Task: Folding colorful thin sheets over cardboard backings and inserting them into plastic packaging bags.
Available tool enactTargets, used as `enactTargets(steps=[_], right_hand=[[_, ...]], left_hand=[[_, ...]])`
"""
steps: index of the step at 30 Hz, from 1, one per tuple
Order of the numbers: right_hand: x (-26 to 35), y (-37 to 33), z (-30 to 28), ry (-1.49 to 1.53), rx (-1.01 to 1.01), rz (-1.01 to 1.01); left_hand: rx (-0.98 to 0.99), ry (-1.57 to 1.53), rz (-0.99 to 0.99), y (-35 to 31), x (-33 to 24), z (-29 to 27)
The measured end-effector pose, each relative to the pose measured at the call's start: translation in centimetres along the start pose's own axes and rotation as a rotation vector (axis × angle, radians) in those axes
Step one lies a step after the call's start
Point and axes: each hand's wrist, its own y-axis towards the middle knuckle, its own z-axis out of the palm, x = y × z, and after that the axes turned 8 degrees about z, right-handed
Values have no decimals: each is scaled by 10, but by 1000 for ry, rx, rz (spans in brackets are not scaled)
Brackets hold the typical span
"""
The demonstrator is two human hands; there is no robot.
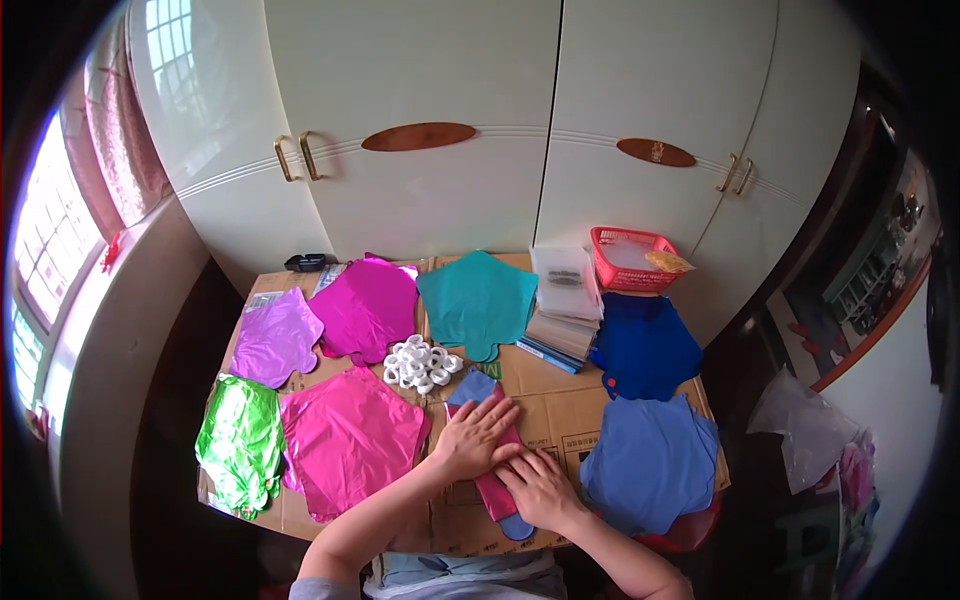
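Observation:
My left hand [474,440] lies flat with its fingers stretched out across a folded strip of pink and blue foil balloons [493,492]. Lower on the same strip rests my right hand [540,488], fingers spread and pressing down, its tips close to the left palm. Blue ends of the strip stick out above and below the pink. Left of it is a pile of flat pink foil balloons [352,440]; to the right lies a pile of pale blue ones [650,465]. A heap of white rings [420,365] sits just beyond my left hand.
Cardboard [550,408] covers the table. Around it lie green [238,440], lilac [275,338], magenta [368,308], teal [478,300] and dark blue [648,345] balloon piles. Clear sleeves [567,285], a red basket [635,280] and a black case [305,262] stand along the cabinet side.

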Motion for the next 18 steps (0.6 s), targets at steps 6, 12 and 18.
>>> enactTargets(steps=[6,12,18], right_hand=[[-2,-2,1,22,-14,-4],[-1,-1,-1,32,-30,-14],[-3,0,-3,17,-34,-10]], left_hand=[[-18,152,-142,18,18,7],[-119,145,-156,33,38,13],[-346,90,-301,31,27,-10]])
